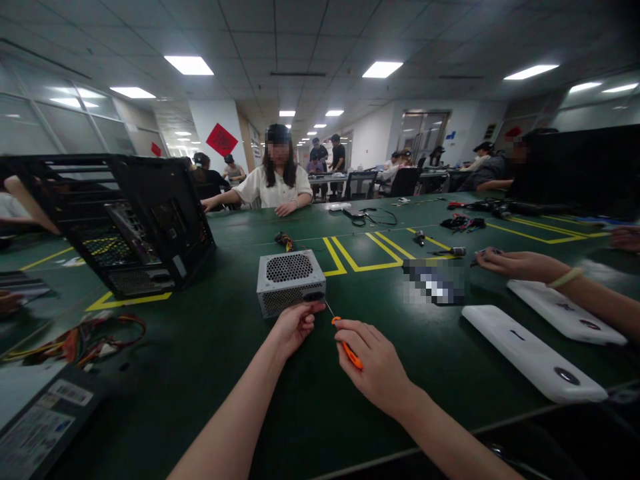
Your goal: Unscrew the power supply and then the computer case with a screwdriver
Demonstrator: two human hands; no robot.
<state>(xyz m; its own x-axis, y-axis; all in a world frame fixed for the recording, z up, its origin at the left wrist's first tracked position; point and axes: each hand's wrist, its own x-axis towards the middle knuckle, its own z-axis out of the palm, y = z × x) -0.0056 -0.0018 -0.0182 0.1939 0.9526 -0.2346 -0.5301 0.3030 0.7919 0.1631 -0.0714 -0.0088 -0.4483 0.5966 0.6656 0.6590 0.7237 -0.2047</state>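
A grey metal power supply (291, 272) with a honeycomb grille on top sits on the green table, its front side facing me. My left hand (296, 327) is at its lower front right corner, fingers curled and index finger and thumb reaching to the casing. Anything pinched between those fingertips is too small to make out. A screwdriver (353, 355) with an orange handle is gripped in my right hand (373, 363). Its thin shaft slants up and left, the tip close to that same corner and my left fingertips. Behind the unit lies its cable bundle (285, 241).
An open black computer case (193, 240) stands at left. Another power supply (45, 420) with loose cables (107, 333) lies front left. White covers (530, 353) rest at right, beside another person's hand (520, 264). A person (278, 177) stands across the table.
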